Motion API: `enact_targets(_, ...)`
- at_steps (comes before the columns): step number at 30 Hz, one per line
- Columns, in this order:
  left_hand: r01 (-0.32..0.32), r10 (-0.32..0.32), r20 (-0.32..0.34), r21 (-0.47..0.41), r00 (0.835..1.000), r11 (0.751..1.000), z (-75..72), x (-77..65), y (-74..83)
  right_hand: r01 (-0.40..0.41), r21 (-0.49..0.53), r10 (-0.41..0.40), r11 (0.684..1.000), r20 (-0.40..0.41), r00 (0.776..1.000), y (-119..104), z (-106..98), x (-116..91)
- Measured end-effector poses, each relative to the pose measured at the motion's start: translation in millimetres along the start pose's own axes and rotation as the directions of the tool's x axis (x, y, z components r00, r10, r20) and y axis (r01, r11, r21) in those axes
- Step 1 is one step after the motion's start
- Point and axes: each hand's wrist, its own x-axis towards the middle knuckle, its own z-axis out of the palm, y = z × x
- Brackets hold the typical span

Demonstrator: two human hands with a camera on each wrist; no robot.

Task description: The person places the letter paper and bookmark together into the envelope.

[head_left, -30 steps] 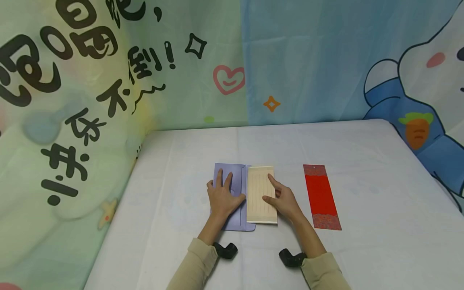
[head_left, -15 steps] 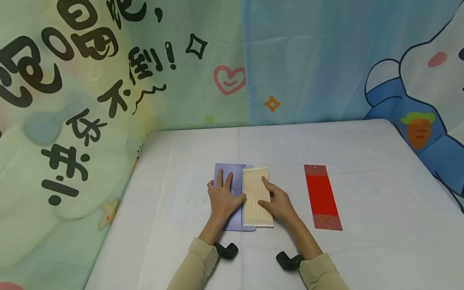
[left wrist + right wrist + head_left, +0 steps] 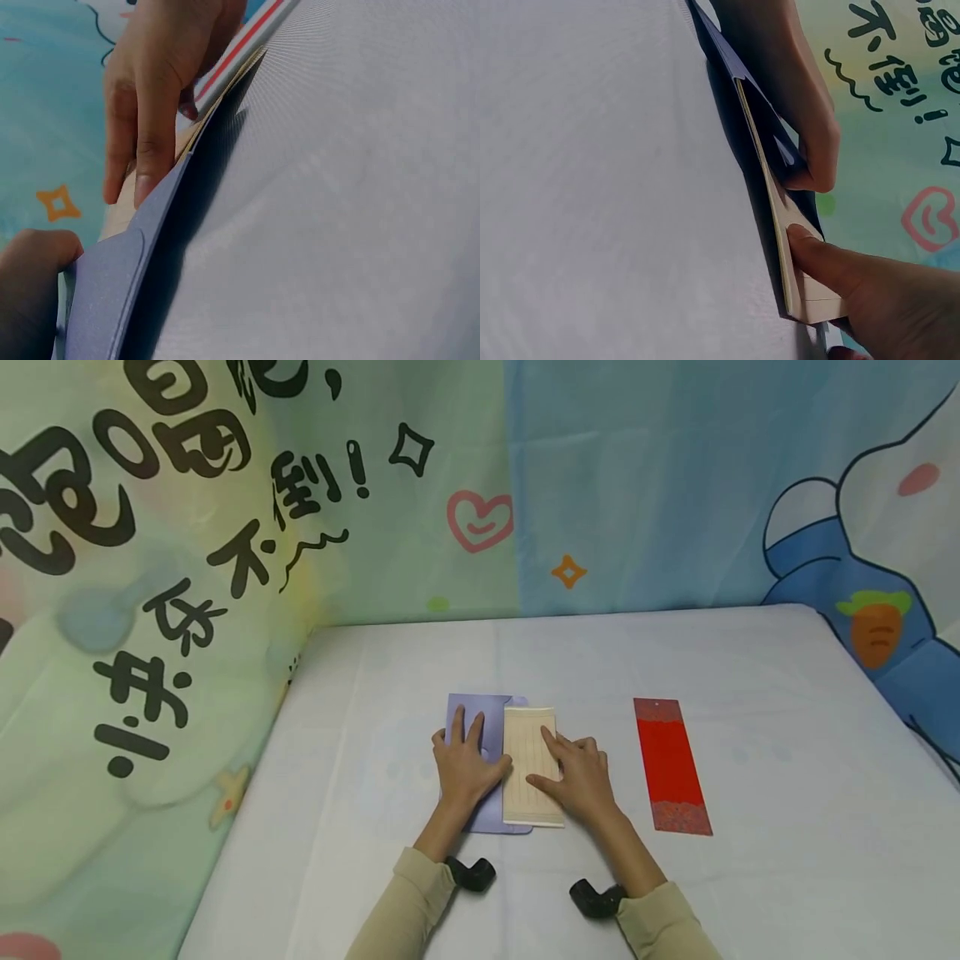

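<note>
L hand (image 3: 463, 767) is lying flat, fingers straight and spread, pressing down the flat lilac paper envelope (image 3: 480, 727). R hand (image 3: 576, 773) is resting on the cream ruled sheet of letter paper (image 3: 527, 752), fingers extended, not curled round anything, fingertips pushing it toward the L thumb. Judging progress: sheet's left edge is sitting under the envelope's flap, just beside the L thumb, w/ most of the sheet showing outside, so insertion looks begun, mostly left. Long red paper strip w/ patterned ends (image 3: 670, 766) is lying untouched, well apart, beyond the R hand's little finger, on the pale cloth-covered table (image 3: 787, 793).
</note>
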Motion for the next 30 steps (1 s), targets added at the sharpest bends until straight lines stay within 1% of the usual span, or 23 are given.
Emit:
enact_targets(3,-0.001,0.001,-0.005,0.008,1.000,1.000,0.0,1.0,0.0,0.009,-0.061,-0.007,0.998,0.033,0.999,-1.6,1.6,1.4)
enact_targets(7,0.001,-0.001,0.008,0.017,1.000,1.000,-1.0,0.9,1.1,0.030,-0.094,-0.019,0.995,0.116,0.993,-5.2,6.1,3.1)
enact_targets(11,0.002,-0.002,0.016,0.021,1.000,1.000,-1.2,0.5,2.0,0.058,-0.094,-0.044,0.994,0.151,0.988,-7.5,7.3,4.0)
enact_targets(14,0.000,0.000,0.011,0.019,1.000,1.000,-0.8,0.6,2.0,0.092,-0.078,-0.077,0.993,0.174,0.982,-3.3,5.0,4.4)
enact_targets(20,-0.007,0.007,0.007,0.010,1.000,1.000,-0.7,1.3,1.3,0.151,-0.016,-0.143,0.988,0.243,0.959,7.4,-2.0,6.9)
enact_targets(24,-0.008,0.008,0.005,0.011,1.000,1.000,-0.8,1.7,1.1,0.174,-0.026,-0.161,0.984,0.270,0.949,8.9,-2.6,10.3)
enact_targets(30,-0.001,0.001,0.007,0.014,1.000,1.000,-0.2,1.3,0.5,0.185,-0.058,-0.163,0.981,0.272,0.948,6.6,-0.7,13.8)
